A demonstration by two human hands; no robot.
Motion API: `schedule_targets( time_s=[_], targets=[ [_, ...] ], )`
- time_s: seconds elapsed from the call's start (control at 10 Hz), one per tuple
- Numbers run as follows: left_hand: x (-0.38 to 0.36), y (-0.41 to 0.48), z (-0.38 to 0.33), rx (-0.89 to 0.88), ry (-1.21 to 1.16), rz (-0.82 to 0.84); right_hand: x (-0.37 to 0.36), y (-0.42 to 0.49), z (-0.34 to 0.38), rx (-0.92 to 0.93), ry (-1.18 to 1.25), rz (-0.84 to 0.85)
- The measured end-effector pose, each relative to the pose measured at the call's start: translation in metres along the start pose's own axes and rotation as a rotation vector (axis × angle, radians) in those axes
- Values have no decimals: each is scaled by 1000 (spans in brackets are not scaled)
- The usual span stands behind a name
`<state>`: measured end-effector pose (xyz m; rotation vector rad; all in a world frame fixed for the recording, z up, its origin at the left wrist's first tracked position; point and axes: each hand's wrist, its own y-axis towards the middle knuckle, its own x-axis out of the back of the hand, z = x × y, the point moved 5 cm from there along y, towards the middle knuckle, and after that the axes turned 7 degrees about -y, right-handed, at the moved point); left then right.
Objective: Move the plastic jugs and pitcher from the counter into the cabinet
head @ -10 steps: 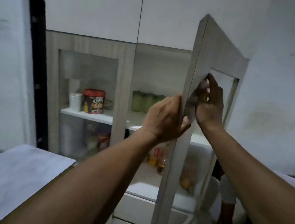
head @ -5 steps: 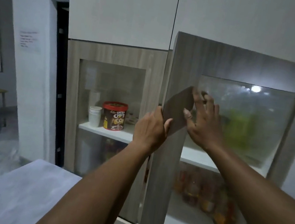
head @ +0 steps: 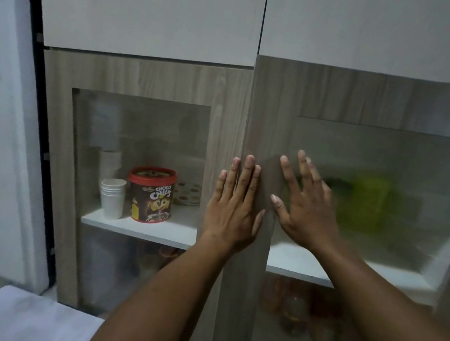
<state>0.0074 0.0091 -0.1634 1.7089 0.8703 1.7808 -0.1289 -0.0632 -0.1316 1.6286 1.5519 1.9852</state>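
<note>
- Both hands are flat on the cabinet door (head: 239,291) at mid frame, fingers stretched out and gripping nothing.
- Left hand (head: 233,212) lies palm-down over the seam between the two doors, fingers (head: 246,174) close together, pointing up.
- Right hand (head: 305,210) sits just beside it, fingers (head: 303,168) splayed wide, half on the wood frame and half on the glass pane.
- Green plastic jugs (head: 367,204) show as a blur behind that glass, center right, on the white shelf (head: 396,280) inside the cabinet.
- Behind the left pane: a red-lidded Choco Chips tub (head: 150,195) with a stack of white cups (head: 112,197) just beside it.
- Lower shelf at right holds some jars (head: 295,311), too blurry to tell what.
- Pale desk (head: 23,321) pokes in at the lower left corner.
</note>
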Motion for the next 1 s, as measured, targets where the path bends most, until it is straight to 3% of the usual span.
schedule_targets(
  time_s=[0.4,0.7,0.8,1.0],
  targets=[
    [-70,62,36,4,47,164,-72,57,-15,-27,-83,112],
    [-91,72,41,-41,39,184,-96,70,-20,-33,-85,104],
    [-76,71,41,-52,-6,233,-83,67,-17,-38,-119,188],
    [-44,44,50,-58,-50,460,-46,66,1,-127,55,440]
  ],
)
